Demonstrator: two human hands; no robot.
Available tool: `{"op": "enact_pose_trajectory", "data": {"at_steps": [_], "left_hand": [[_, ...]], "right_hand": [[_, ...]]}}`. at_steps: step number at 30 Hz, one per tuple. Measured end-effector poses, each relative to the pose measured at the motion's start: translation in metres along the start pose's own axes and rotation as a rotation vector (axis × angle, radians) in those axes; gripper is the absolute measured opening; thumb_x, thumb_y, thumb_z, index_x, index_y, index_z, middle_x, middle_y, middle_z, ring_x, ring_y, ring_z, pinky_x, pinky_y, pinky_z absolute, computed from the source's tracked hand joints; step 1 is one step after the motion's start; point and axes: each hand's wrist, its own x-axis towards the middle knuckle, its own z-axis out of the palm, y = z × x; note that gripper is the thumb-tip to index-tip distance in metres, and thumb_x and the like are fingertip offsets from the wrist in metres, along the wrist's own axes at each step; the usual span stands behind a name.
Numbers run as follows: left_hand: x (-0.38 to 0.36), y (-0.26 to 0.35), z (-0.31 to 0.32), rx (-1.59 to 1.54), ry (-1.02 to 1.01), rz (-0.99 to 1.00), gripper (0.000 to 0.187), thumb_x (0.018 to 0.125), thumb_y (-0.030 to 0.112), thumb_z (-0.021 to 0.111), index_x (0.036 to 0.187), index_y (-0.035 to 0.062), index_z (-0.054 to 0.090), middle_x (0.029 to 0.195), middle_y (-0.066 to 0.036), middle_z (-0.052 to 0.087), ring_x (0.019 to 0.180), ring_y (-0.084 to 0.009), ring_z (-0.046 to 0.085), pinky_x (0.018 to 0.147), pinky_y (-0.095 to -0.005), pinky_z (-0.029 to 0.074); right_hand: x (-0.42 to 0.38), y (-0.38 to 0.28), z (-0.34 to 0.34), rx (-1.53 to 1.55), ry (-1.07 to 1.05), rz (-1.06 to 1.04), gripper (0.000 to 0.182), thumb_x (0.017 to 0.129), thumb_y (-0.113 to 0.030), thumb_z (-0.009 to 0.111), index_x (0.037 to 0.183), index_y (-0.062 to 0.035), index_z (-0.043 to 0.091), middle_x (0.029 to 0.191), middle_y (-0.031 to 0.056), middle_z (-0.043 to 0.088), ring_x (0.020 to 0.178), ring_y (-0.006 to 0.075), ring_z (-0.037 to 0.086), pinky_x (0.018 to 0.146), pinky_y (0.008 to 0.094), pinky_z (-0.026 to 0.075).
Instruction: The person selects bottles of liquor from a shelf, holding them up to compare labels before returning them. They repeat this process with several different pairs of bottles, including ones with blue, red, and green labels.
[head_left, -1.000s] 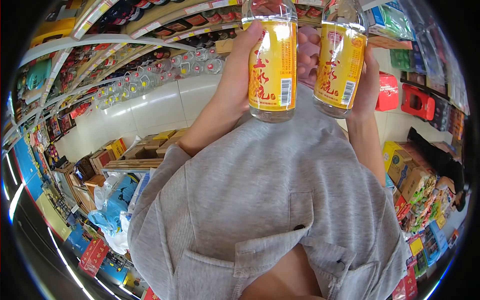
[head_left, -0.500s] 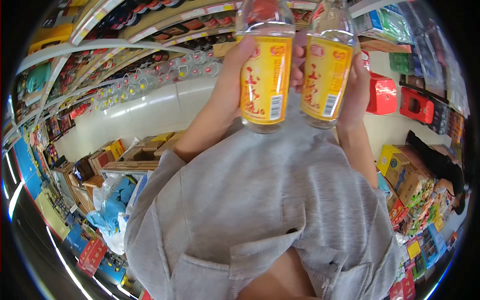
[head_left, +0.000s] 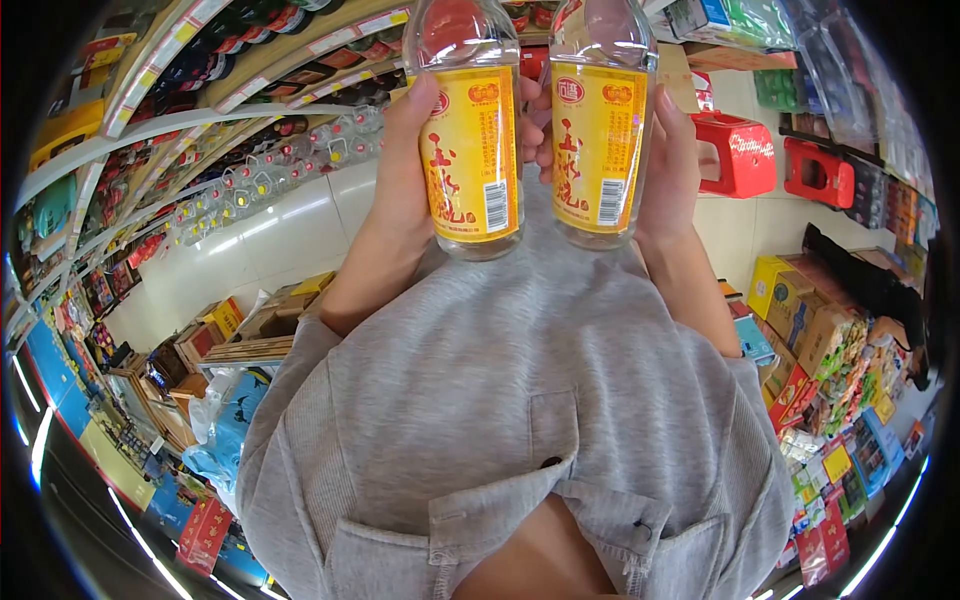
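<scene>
Holding two bottles up side by side, we've our L hand (head_left: pixel 400 150) gripping the L bottle (head_left: pixel 475 155) and our R hand (head_left: pixel 674 165) gripping the R bottle (head_left: pixel 598 150), each palm on its bottle's outer side. Long axes run approx. parallel, bases twd. our grey shirt (head_left: pixel 440 370), tops cut off at frame edge; a narrow gap parts them, w/ curled fingers (head_left: pixel 530 132) showing there. Beyond, to L: shelves (head_left: pixel 355 38) & clear jugs (head_left: pixel 235 200); to R: a red plastic stool (head_left: pixel 740 155) & cardboard boxes (head_left: pixel 795 310), none touching the bottles.
</scene>
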Motion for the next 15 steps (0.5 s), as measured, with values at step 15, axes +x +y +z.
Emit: {"op": "enact_pose_trajectory", "data": {"at_steps": [15], "left_hand": [[0.015,0.005,-0.001,-0.054,-0.043,-0.129,0.075,0.099,0.061,0.039,0.125,-0.0054,0.060,0.103,-0.018,0.070,0.086,-0.0237,0.070,0.078,-0.0364,0.057]], "right_hand": [[0.001,-0.008,-0.006,-0.027,0.076,-0.025,0.077,0.101,-0.060,0.027,0.140,0.0036,0.047,0.123,0.0225,0.062,0.098,0.0319,0.067,0.084,0.0433,0.057]]}}
